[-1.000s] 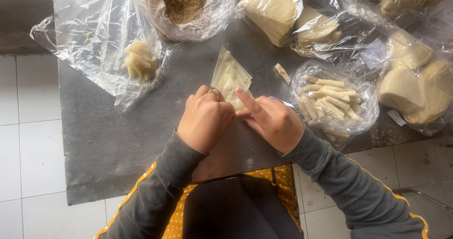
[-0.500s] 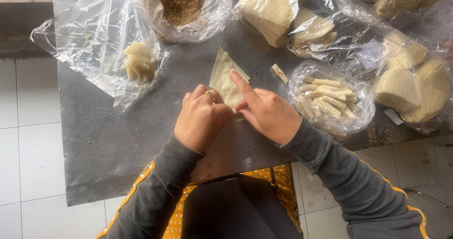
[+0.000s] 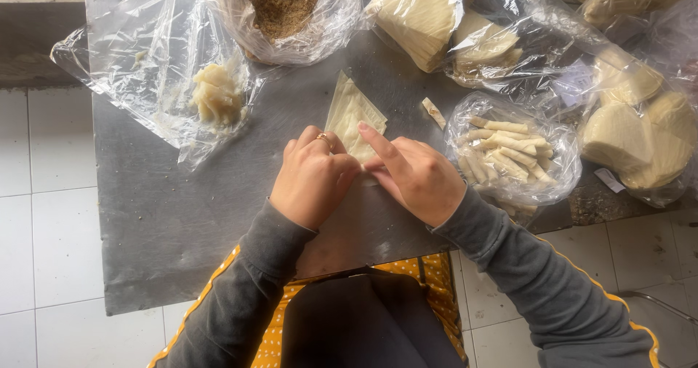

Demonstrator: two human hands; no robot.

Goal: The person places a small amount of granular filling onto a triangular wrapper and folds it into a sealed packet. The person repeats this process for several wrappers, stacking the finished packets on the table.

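Note:
A thin pale pastry sheet, cut to a wedge, lies on the grey metal table. My left hand, with a ring on one finger, is curled over the sheet's near end and pinches it. My right hand presses on the same end, its forefinger stretched out flat across the sheet. Both hands touch each other at the fingertips. The near edge of the sheet is hidden under my fingers.
A clear bag of brown crumbly filling sits at the back. A lump of pale paste lies on plastic to the left. A bag of finished rolls is at the right, one loose roll beside it, stacks of bagged sheets beyond.
My right forefinger has stayed stretched over the sheet while both hands kept working its near end; the hands shifted only slightly.

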